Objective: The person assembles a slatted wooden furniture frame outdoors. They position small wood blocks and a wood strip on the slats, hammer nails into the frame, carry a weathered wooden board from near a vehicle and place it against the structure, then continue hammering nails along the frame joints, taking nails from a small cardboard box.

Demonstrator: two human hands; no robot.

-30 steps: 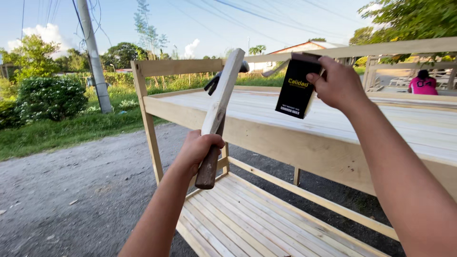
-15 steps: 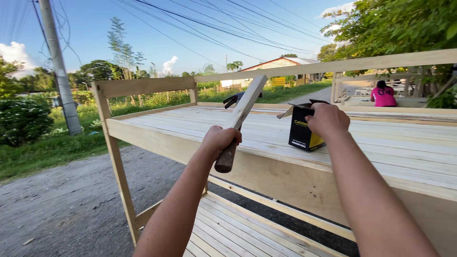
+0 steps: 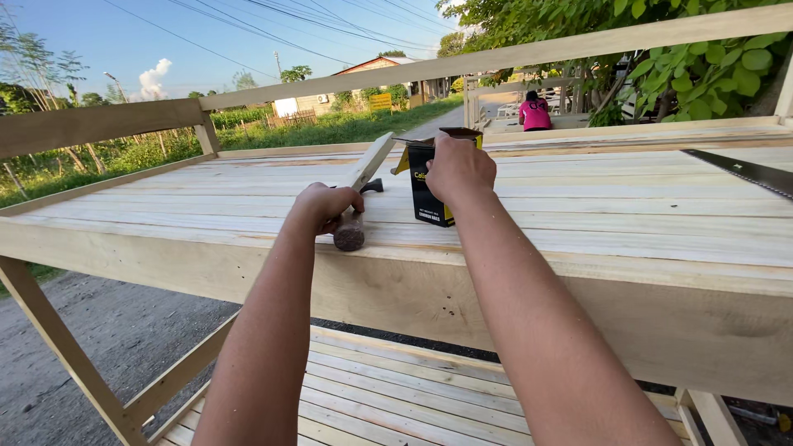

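My left hand (image 3: 324, 206) grips the brown handle end of a hammer (image 3: 353, 230) together with a pale wooden slat (image 3: 369, 162), both lying low on the top deck of a raw wooden bunk frame (image 3: 578, 215). My right hand (image 3: 459, 169) rests on top of an open black and yellow cardboard box (image 3: 429, 192) that stands upright on the planks, fingers at its opening. The hammer's dark head (image 3: 372, 186) shows just behind the slat.
A hand saw blade (image 3: 743, 173) lies on the deck at far right. A top rail (image 3: 512, 56) runs along the back, a lower slatted deck (image 3: 388, 396) below. A person in a pink top (image 3: 535, 112) sits far off. Gravel ground lies to the left.
Both hands came down from the air: the hammer and slat now rest on the deck, and the box has been set upright on the planks. The view moved closer to the frame.
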